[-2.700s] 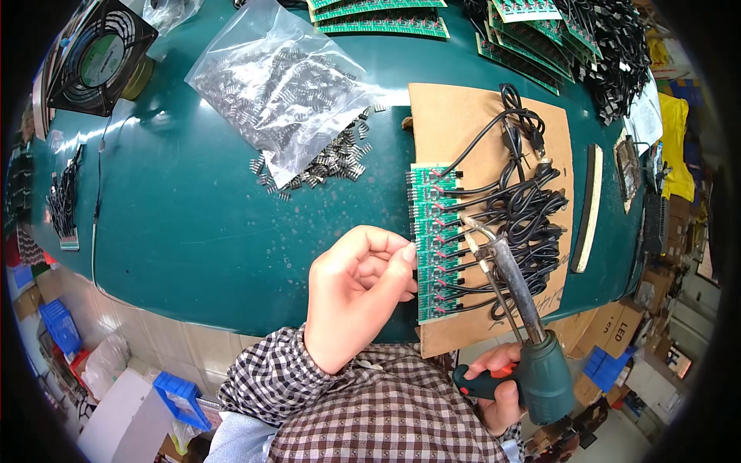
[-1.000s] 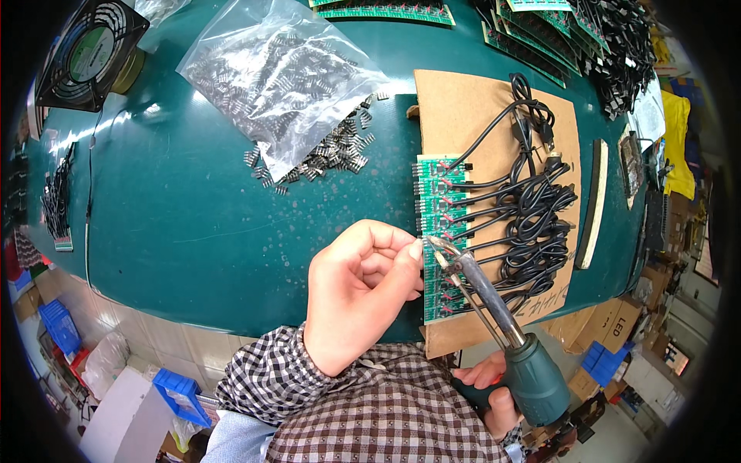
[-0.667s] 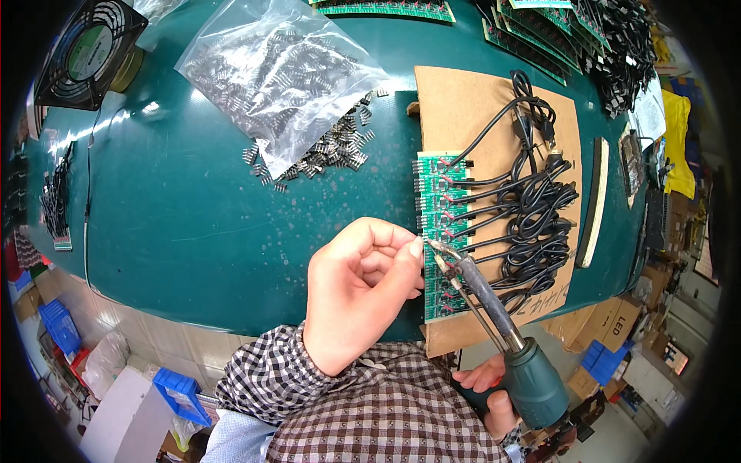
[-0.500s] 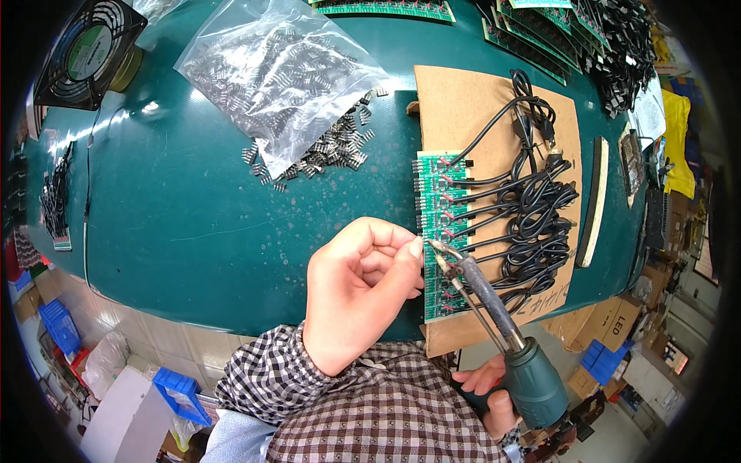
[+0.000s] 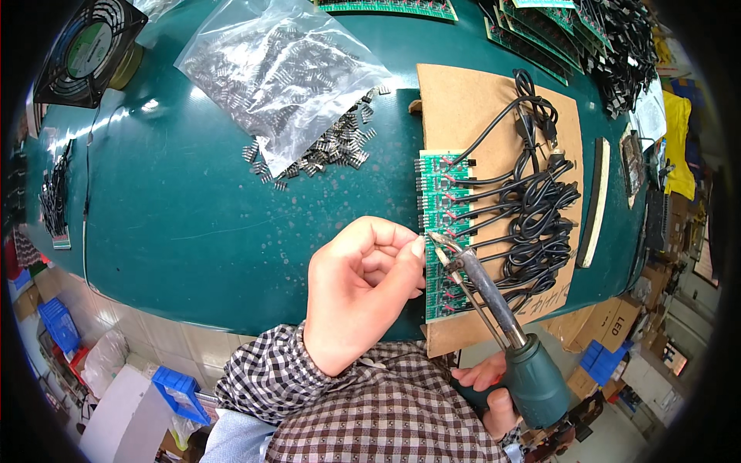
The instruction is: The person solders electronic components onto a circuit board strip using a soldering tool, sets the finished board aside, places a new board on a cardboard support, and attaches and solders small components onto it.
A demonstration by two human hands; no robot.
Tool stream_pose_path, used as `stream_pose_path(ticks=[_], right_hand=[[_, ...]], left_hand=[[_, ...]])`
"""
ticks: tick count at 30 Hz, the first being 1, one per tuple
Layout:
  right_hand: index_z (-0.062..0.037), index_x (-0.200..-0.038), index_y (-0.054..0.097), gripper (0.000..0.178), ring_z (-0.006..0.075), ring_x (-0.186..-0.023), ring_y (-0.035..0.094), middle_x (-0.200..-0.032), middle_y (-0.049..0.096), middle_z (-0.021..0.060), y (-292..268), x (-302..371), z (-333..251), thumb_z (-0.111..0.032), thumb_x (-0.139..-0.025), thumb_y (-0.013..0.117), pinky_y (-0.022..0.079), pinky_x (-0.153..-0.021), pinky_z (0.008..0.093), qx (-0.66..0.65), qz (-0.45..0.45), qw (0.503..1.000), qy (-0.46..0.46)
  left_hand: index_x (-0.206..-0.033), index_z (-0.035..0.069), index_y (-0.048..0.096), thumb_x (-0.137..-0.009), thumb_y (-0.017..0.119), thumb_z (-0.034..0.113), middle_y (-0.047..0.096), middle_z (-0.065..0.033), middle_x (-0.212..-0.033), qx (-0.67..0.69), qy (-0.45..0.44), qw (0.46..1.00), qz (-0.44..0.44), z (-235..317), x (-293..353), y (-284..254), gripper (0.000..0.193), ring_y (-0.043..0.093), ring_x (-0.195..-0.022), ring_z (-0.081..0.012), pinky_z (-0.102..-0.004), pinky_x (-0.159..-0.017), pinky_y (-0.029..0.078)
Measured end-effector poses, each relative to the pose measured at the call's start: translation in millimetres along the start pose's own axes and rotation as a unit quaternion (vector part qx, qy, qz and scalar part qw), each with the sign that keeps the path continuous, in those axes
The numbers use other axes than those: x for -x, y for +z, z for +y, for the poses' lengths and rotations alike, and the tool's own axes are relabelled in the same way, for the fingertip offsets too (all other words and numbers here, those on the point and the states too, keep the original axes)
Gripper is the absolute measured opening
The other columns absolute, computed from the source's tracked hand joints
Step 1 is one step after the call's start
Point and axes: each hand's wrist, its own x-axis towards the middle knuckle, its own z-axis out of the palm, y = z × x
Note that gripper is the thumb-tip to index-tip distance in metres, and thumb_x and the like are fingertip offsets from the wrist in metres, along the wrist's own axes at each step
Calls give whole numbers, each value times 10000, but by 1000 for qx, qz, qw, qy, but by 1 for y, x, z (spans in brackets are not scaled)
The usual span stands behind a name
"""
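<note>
My left hand (image 5: pixel 359 289) is closed in a pinch at the left edge of a green circuit board (image 5: pixel 438 266); whatever sits between thumb and forefinger is hidden. In my right hand (image 5: pixel 494 393) is a soldering iron (image 5: pixel 494 297) with a dark green handle and a thin tube along its barrel. Its tip meets the board just beside my left thumb. Small black pin connectors (image 5: pixel 421 185) line the upper part of the board's left edge. Black cables (image 5: pixel 532 224) run from its right side, coiled over a brown cardboard sheet (image 5: pixel 455 92) under the board.
A clear plastic bag (image 5: pixel 270 69) of small pin connectors lies at the back, with a loose pile (image 5: pixel 340 147) spilling from it. A black fan (image 5: pixel 89 50) stands far left. Stacked circuit boards (image 5: pixel 532 38) and bundled cables (image 5: pixel 617 69) occupy the back right.
The board and cardboard have shifted very slightly to the right, and the left hand has moved with them. The iron's tip has moved slightly up and stays at the board's edge.
</note>
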Motion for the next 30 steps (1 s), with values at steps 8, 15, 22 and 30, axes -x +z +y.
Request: stream_pose_path(ticks=[8,15,22,30], right_hand=[[17,-858,447,540,209,-604,550,-652,484,71,-5,1,-1,-468,-728,647,532,-674,446,37,-19,999,22],[20,-928,433,539,205,-608,548,-656,484,71,-9,4,4,-446,-748,634,530,-679,452,33,-24,999,12],[18,-873,450,502,203,-602,545,-662,478,72,-9,4,5,-432,-752,636,538,-656,441,30,-24,999,-5],[37,-839,447,473,204,-592,546,-667,475,90,-6,4,6,-398,-775,620,543,-649,432,5,-21,999,-29]], left_hand=[[-872,-41,528,-844,541,53,608,-86,-766,3,2,1000,3,0,0,0,98,597,-625,-109,-210,-548,500],[-874,-43,527,-843,543,55,608,-86,-763,6,-1,1000,1,-1,0,0,104,597,-625,-110,-212,-550,500],[-878,-46,524,-847,535,55,607,-89,-776,10,-1,1000,2,1,0,0,106,597,-625,-111,-213,-554,500],[-883,-45,523,-846,536,53,608,-88,-769,5,0,1000,-1,0,0,0,105,598,-628,-112,-213,-552,500]])
